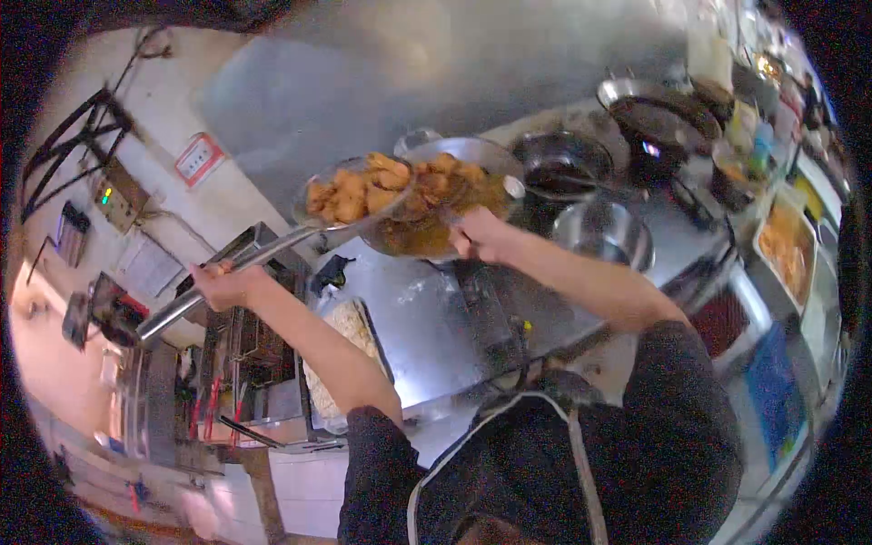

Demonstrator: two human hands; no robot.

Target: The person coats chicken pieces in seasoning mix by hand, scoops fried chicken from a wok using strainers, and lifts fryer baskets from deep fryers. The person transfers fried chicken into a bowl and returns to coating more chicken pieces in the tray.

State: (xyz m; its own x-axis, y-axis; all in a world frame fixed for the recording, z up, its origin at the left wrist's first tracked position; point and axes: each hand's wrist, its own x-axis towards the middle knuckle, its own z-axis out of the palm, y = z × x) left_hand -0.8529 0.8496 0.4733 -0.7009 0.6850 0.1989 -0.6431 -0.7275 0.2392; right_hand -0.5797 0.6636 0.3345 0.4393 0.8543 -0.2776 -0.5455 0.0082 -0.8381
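My left hand [229, 284] is closed round the long metal handle of a skimmer [304, 234]. The skimmer's round head, heaped with golden-brown fried pieces [359, 191], is held over the left side of a wide wok [477, 153]. More fried pieces [445, 173] show beside it, above the brownish oil [409, 236] in the wok. My right hand [486, 234] is closed at the wok's near right side. What it grips is hidden and blurred.
Right of the wok stand a dark pan [563, 163], a steel pot [604, 232] and a larger black wok [658, 113]. A tray of pale crumbs [350, 331] lies left on the steel counter [422, 336]. Food containers [786, 245] line the far right.
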